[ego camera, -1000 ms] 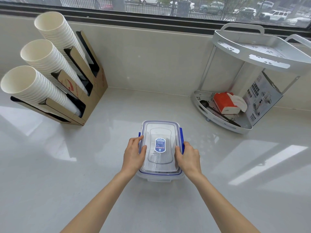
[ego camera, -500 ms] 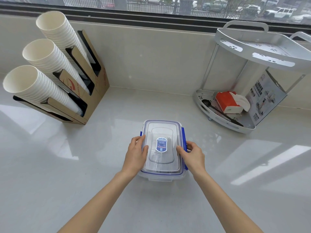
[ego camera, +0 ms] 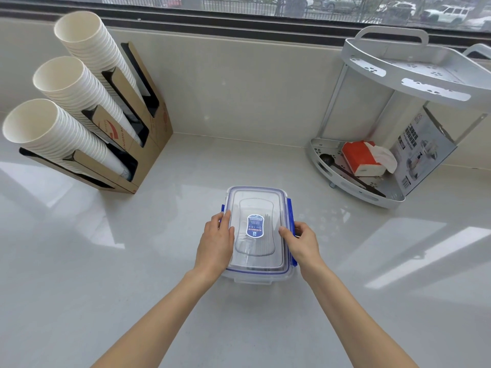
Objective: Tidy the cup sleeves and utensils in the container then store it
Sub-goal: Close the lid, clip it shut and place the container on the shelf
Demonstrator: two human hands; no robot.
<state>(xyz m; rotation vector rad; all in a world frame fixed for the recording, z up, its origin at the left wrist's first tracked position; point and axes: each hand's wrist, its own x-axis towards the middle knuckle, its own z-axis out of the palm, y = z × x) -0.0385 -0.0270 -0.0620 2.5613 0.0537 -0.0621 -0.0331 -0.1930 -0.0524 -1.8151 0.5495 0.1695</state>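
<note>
Head view, looking down at a pale glossy counter (ego camera: 106, 288) under a window; clear plastic container (ego camera: 256, 274) sits at centre, near the front edge of the field, lid (ego camera: 255, 208) on top, blue seal line around the rim; oval blue label (ego camera: 255, 226) at the middle of the lid. Contents show only as faint dark streaks through the lid — cannot tell what they are.

Left hand (ego camera: 216, 244): lies flat along the left side of the lid, fingers together and extended, thumb resting on the lid surface; it covers most of the left blue latch (ego camera: 222, 208), so whether that latch is clipped cannot be told; not closed around anything.

Right hand (ego camera: 303, 241): at the right side of the container, thumb on the lid edge, fingers curled around the right blue latch (ego camera: 289, 211) — a loose pinch on the flap; latch position (up or down) not clear.

Surroundings: cardboard cup holder (ego camera: 148, 144) at left rear, three slanted stacks of white paper cups (ego camera: 74, 83) in it; grey two-tier corner rack (ego camera: 398, 62) at right rear, well apart from the container; lower tier holds a red tissue pack (ego camera: 361, 158), a dark spoon (ego camera: 328, 160) and a printed box (ego camera: 422, 152) leaning upright.
</note>
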